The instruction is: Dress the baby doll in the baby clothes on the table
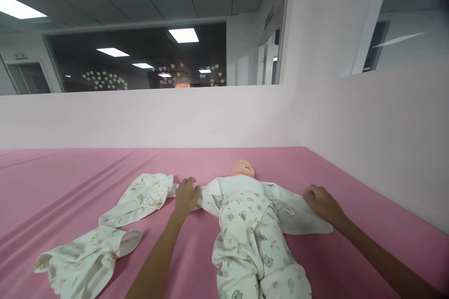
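A baby doll (242, 168) lies on its back on the pink sheet (70, 182), dressed in white printed clothes (245, 238). My left hand (185, 195) rests on the doll's outstretched sleeve, fingers closed round the fabric. My right hand (321, 203) lies on the white flap of the garment (298, 219) spread out at the doll's other side, with its fingers curled onto the cloth.
A second white printed baby garment (101, 238) lies crumpled on the sheet to the left. A pale pink wall (368, 117) borders the surface at the back and right. Windows above show a dark room.
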Available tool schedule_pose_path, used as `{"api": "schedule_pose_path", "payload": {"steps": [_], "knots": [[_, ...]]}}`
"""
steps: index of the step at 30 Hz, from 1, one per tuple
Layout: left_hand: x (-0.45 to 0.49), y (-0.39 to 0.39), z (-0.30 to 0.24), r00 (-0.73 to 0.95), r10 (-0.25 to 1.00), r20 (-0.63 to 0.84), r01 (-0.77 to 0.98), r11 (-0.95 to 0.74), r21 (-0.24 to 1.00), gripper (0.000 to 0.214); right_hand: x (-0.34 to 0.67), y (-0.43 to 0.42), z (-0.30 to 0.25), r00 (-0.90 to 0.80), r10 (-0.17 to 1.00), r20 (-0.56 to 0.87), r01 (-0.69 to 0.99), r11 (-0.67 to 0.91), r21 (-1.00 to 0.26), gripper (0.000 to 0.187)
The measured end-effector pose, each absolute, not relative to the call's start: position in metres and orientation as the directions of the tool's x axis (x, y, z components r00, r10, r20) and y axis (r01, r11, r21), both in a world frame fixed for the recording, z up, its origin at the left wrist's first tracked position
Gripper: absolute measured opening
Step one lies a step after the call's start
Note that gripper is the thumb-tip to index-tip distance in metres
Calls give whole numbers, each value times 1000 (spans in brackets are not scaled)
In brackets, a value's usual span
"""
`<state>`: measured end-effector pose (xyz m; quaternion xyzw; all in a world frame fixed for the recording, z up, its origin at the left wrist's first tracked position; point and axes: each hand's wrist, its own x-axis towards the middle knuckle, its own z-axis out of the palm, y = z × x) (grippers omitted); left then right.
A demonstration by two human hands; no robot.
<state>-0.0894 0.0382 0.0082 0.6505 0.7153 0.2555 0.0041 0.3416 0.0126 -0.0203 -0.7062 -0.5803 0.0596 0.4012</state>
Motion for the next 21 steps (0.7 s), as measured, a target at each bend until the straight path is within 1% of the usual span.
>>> {"api": "schedule_pose_path", "payload": {"steps": [2, 4, 5, 6, 7, 9, 10, 11, 13, 15, 16, 18, 21], "knots": [[-69, 39, 8, -72, 905, 420, 927, -95, 363, 30, 303, 16, -1, 173, 893, 416, 847, 80, -525, 15], [-48, 41, 9, -29, 888, 460, 927, -149, 345, 30, 255, 21, 22, 5, 906, 424, 859, 213, -465, 16], [-37, 43, 9, -24, 886, 463, 933, -146, 328, 29, 229, 25, 33, -108, 904, 415, 847, 302, -438, 18], [-28, 44, 8, -30, 889, 458, 945, -124, 302, 27, 204, 29, 42, -250, 886, 390, 834, 402, -378, 21], [-21, 45, 7, -43, 889, 455, 957, -94, 273, 24, 179, 33, 49, -384, 862, 330, 835, 477, -275, 26], [-13, 47, 4, -71, 887, 456, 977, -29, 210, 21, 137, 44, 57, -503, 828, 246, 805, 553, -215, 32], [-12, 48, 2, -80, 888, 454, 984, -3, 179, 20, 121, 50, 58, -536, 821, 197, 802, 569, -185, 34], [-13, 48, 0, -83, 889, 450, 989, 16, 150, 20, 108, 56, 58, -558, 817, 149, 800, 577, -166, 41], [-19, 47, -3, -75, 894, 442, 994, 33, 101, 19, 91, 66, 53, -569, 821, 56, 811, 570, -132, 60], [-26, 44, -4, -71, 896, 439, 996, 44, 71, 18, 84, 73, 47, -546, 838, -5, 834, 543, -102, 76], [-29, 43, -4, -73, 896, 437, 997, 49, 67, 18, 83, 75, 45, -530, 848, -21, 846, 526, -87, 79], [-35, 40, -3, -83, 899, 430, 996, 54, 77, 18, 85, 77, 44, -508, 861, -35, 861, 505, -63, 80], [-45, 39, 0, -143, 915, 377, 980, 79, 180, 17, 94, 76, 50, -507, 860, -52, 862, 505, -46, 77]]}}
